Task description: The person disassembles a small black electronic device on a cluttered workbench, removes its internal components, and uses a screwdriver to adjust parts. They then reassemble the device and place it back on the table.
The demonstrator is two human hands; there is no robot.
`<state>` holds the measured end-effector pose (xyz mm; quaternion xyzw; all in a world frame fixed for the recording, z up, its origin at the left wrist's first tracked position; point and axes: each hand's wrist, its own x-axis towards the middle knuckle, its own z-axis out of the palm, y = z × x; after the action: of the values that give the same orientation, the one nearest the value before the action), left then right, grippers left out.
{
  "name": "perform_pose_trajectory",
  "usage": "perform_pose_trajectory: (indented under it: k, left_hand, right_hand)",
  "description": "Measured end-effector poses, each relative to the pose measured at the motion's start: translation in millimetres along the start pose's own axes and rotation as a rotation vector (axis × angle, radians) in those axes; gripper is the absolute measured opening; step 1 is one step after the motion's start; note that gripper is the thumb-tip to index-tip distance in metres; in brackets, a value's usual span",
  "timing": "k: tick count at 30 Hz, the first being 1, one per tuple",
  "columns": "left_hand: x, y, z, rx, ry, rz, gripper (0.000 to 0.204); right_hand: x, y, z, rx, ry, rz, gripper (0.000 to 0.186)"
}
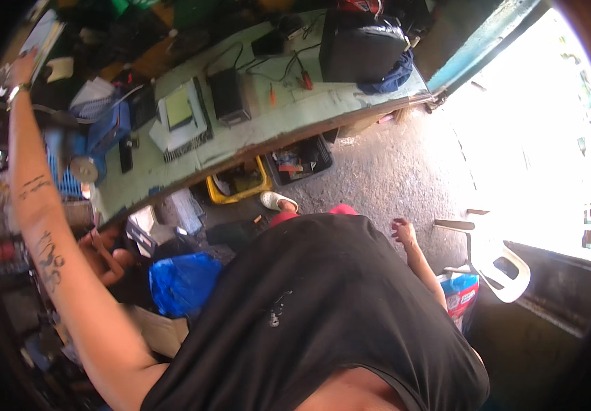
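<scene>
The left hand [22, 68] is stretched to pale sheets [46, 33] at the upper left, probably because they are placed far away; whether they are grasped cannot be told. The right hand [403, 233] is held low, loosely curled, unloaded.

Right hand [402, 231]: gap, then probable chair [482, 255]

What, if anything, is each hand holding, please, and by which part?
The right hand looks empty. The left hand is near a pale flat thing; whether it grips it cannot be told.
</scene>
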<state>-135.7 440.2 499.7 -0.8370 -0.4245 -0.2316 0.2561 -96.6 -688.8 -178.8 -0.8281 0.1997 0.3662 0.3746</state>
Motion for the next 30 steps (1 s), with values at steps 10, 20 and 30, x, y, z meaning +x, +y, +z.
perform_pose_trajectory:
  k: [10,20,30]
  left_hand:
    - [-400.6,156.6,-44.5,-0.393,-0.377,0.076,0.059]
    - [-810.8,244.8,98.8,-0.270,-0.924,0.257,0.047]
    - [-1041.3,331.9,53.8,-0.441,-1.484,-0.110,0.059]
  right_hand:
    - [95.6,142.2,-142.1,-0.334,0.010,-0.112,0.031]
    - [73.2,126.2,-119.5,-0.545,-0.198,-0.337,0.040]
    - [77.1,80.4,-90.0,-0.587,-0.226,-0.514,0.047]
